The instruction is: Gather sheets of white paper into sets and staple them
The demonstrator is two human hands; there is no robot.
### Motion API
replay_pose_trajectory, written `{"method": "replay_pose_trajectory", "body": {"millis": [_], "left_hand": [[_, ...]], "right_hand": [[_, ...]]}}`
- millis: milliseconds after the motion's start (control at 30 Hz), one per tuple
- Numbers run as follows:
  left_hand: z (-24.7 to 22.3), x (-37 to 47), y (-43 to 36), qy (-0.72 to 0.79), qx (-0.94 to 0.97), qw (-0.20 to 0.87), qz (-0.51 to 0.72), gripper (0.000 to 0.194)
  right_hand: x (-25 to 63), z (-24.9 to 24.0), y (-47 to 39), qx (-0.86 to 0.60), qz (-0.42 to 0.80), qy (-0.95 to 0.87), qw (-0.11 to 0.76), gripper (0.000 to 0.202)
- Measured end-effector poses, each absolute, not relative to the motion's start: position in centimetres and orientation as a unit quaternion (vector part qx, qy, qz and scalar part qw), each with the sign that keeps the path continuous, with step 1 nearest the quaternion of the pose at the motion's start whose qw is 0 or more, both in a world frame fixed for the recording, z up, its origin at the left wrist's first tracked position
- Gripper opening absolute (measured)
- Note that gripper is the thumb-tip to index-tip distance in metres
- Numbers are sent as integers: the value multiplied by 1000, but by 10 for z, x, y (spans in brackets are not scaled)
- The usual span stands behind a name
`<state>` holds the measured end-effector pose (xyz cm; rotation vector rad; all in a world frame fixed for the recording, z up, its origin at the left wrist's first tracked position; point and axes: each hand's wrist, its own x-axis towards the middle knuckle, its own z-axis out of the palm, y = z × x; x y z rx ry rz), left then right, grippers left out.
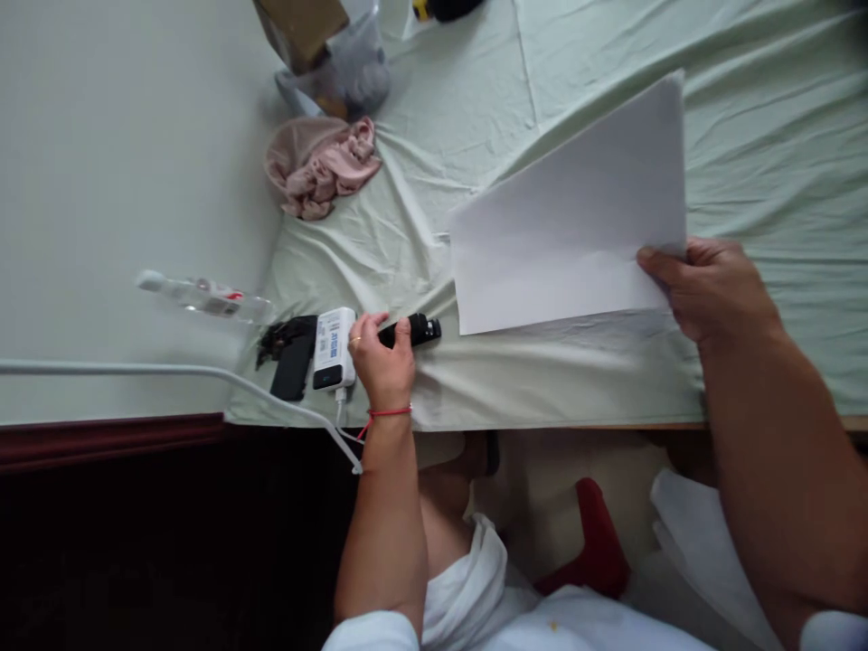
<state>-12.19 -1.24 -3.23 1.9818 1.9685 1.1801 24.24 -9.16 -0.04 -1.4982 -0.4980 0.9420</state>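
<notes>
My right hand [719,285] grips white paper [570,217] by its right edge, thumb on top and fingers hidden underneath. The paper is tilted up over a pale green cloth [488,380], and its corner edge looks like more than one sheet. My left hand [384,360], with a red string at the wrist, is closed around a black elongated object [424,330] with a shiny end. I cannot make out its exact kind. Just left of that hand lies a white power bank [334,348] with a cable plugged in.
Beside the power bank are a flat black object [293,368] and a dark tangled item [278,339]. A clear plastic bottle [203,297] lies by the wall. Farther back are a crumpled pink cloth [322,167] and a plastic bag [349,77]. A white cable [223,371] crosses the left side.
</notes>
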Motion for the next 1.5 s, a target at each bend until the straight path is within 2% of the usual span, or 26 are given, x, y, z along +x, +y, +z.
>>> {"method": "replay_pose_trajectory", "body": {"millis": [67,133,200,333,433,500,667,833,1000,1267,1500], "left_hand": [[-24,-110,-22,631,631,5,452,19],[-15,-93,-36,585,635,17,504,27],[-9,-77,-48,541,631,98,548,36],[-8,-61,-57,490,520,338,613,45],[-12,-56,-55,470,465,469,585,44],[-15,-53,-53,475,470,509,542,38],[-18,-40,-51,493,493,515,498,27],[-20,-32,-47,499,475,514,512,35],[-24,-29,-38,507,405,564,511,47],[-28,-23,-37,476,429,629,440,50],[-30,-10,-38,479,399,622,475,56]], "right_hand": [[249,-1,-93,-634,425,-193,617,9],[253,1,-95,-627,448,-167,616,14],[255,5,-98,-627,456,-145,615,18],[259,11,-104,-617,460,-140,623,23],[262,9,-108,-614,462,-152,622,25],[264,6,-109,-615,459,-169,619,25],[267,0,-111,-608,429,-224,630,18],[272,-2,-116,-626,411,-242,617,10],[279,-4,-119,-655,419,-250,577,3],[290,-1,-120,-627,375,-243,639,9],[297,-8,-121,-617,362,-267,646,25]]}}
